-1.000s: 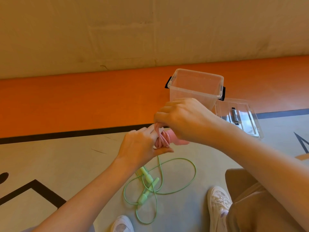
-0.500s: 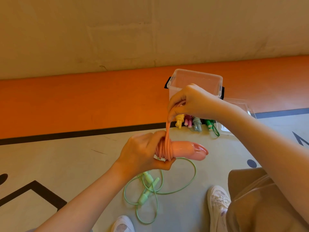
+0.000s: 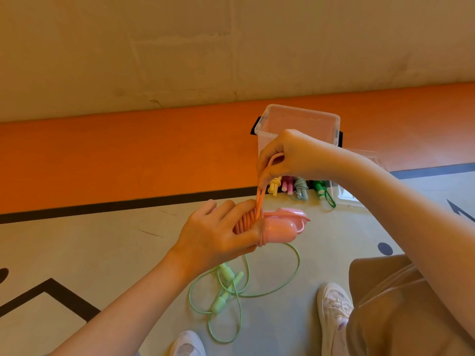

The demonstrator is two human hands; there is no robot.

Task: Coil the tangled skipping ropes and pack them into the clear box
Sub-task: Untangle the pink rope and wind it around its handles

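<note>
Left hand (image 3: 218, 235) grips pink rope handles (image 3: 279, 227) with cord wrapped round; right hand (image 3: 285, 155) pinches the cord loop (image 3: 260, 199) above. Green rope (image 3: 231, 291) loose on floor.

Your way to the clear box (image 3: 298, 119) is open from above; coiled ropes (image 3: 299, 187) crowd its front.
</note>
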